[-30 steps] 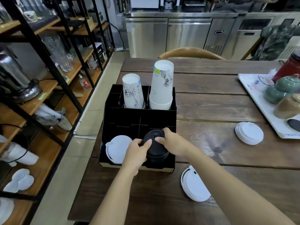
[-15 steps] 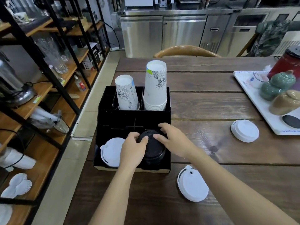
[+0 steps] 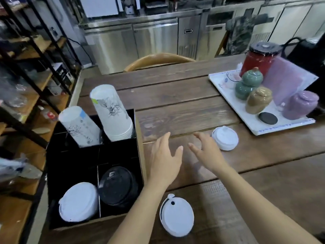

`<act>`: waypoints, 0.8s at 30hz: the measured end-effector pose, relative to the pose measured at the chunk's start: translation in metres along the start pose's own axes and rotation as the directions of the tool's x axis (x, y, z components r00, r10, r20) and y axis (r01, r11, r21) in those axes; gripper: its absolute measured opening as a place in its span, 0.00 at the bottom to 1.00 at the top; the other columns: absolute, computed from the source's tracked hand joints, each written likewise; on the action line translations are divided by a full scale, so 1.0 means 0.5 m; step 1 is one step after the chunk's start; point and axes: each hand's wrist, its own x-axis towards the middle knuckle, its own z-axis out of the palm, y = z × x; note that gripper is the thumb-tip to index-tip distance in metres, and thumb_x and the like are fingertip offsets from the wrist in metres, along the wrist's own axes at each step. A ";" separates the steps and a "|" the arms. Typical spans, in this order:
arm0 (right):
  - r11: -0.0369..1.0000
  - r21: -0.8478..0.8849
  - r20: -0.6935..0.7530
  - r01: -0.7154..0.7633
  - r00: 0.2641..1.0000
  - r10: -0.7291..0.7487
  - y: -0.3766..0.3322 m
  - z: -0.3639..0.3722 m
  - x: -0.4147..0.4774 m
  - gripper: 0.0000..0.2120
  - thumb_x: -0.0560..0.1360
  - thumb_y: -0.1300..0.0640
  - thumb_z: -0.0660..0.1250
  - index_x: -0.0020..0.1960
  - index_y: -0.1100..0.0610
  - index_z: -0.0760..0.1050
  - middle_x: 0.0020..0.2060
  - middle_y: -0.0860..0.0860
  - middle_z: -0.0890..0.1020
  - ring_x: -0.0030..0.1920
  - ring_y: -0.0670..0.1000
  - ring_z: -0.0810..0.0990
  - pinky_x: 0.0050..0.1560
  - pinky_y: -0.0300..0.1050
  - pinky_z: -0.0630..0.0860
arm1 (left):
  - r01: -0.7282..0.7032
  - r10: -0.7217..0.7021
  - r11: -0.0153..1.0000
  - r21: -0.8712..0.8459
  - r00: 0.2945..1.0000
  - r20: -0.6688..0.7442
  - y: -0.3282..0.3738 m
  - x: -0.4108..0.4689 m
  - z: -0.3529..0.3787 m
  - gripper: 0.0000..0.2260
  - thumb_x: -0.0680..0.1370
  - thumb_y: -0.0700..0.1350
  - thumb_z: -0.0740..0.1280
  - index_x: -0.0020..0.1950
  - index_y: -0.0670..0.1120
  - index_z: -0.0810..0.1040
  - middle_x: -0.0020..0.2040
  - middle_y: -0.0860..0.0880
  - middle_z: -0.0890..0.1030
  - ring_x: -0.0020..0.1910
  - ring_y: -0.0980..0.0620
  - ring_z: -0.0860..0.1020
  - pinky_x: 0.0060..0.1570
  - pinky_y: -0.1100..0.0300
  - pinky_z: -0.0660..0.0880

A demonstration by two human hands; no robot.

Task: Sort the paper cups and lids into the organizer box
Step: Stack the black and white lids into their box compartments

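Observation:
The black organizer box (image 3: 73, 159) stands at the table's left edge. Its two far compartments hold upside-down paper cups: a short stack (image 3: 79, 125) and a taller stack (image 3: 112, 111). The near compartments hold white lids (image 3: 79, 201) and black lids (image 3: 117, 185). My left hand (image 3: 165, 161) hovers open over the table just right of the box. My right hand (image 3: 205, 152) is open too, its fingers close to a stack of white lids (image 3: 226, 138) without touching it. Another white lid (image 3: 176, 215) lies near the front edge.
A white tray (image 3: 253, 125) at the right carries green, tan and purple jars, a red canister (image 3: 260, 57) and a black stone. Black-framed wooden shelves line the left side. A wooden chair back (image 3: 158, 59) stands at the far edge, steel counters behind it.
Both hands let go of the black lids in the box and moved right over the bare table. The camera swung to the right.

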 end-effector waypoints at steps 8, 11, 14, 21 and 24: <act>0.968 0.036 -0.049 -0.247 0.967 0.248 0.167 -0.082 0.050 0.37 0.73 0.49 0.68 0.75 0.59 0.53 0.73 0.56 0.65 0.72 0.57 0.62 0.68 0.51 0.61 | 0.154 -0.130 0.987 -0.052 0.939 0.317 0.054 0.108 0.199 0.33 0.78 0.52 0.63 0.78 0.51 0.51 0.79 0.50 0.54 0.77 0.50 0.53 0.75 0.52 0.54; 0.944 0.138 -0.066 -0.301 0.948 0.312 0.214 -0.094 0.066 0.40 0.67 0.44 0.71 0.72 0.53 0.57 0.69 0.53 0.69 0.69 0.57 0.67 0.66 0.55 0.67 | 0.247 -0.192 0.963 -0.106 0.908 0.373 0.067 0.144 0.259 0.33 0.77 0.52 0.64 0.78 0.51 0.51 0.79 0.51 0.55 0.77 0.51 0.54 0.75 0.52 0.55; 0.918 0.194 -0.062 -0.346 0.930 0.364 0.251 -0.104 0.080 0.37 0.64 0.41 0.69 0.69 0.51 0.62 0.65 0.51 0.72 0.65 0.55 0.70 0.63 0.55 0.69 | 0.370 -0.271 0.912 -0.177 0.867 0.419 0.074 0.175 0.306 0.33 0.78 0.51 0.63 0.78 0.52 0.50 0.79 0.51 0.56 0.76 0.50 0.57 0.73 0.51 0.58; 0.861 0.381 0.014 -0.337 0.933 0.359 0.294 -0.097 0.101 0.28 0.62 0.39 0.68 0.61 0.39 0.67 0.58 0.45 0.78 0.60 0.50 0.75 0.63 0.57 0.71 | 0.539 -0.355 0.766 -0.351 0.809 0.469 0.095 0.214 0.373 0.17 0.77 0.39 0.60 0.66 0.49 0.71 0.59 0.51 0.77 0.54 0.55 0.75 0.47 0.63 0.70; 0.821 0.476 -0.030 -0.316 0.927 0.375 0.306 -0.088 0.102 0.22 0.66 0.46 0.69 0.59 0.43 0.70 0.55 0.46 0.79 0.58 0.50 0.77 0.61 0.56 0.73 | 0.636 -0.445 0.624 -0.455 0.767 0.462 0.097 0.227 0.381 0.18 0.78 0.37 0.60 0.68 0.45 0.70 0.60 0.46 0.76 0.54 0.50 0.76 0.48 0.59 0.72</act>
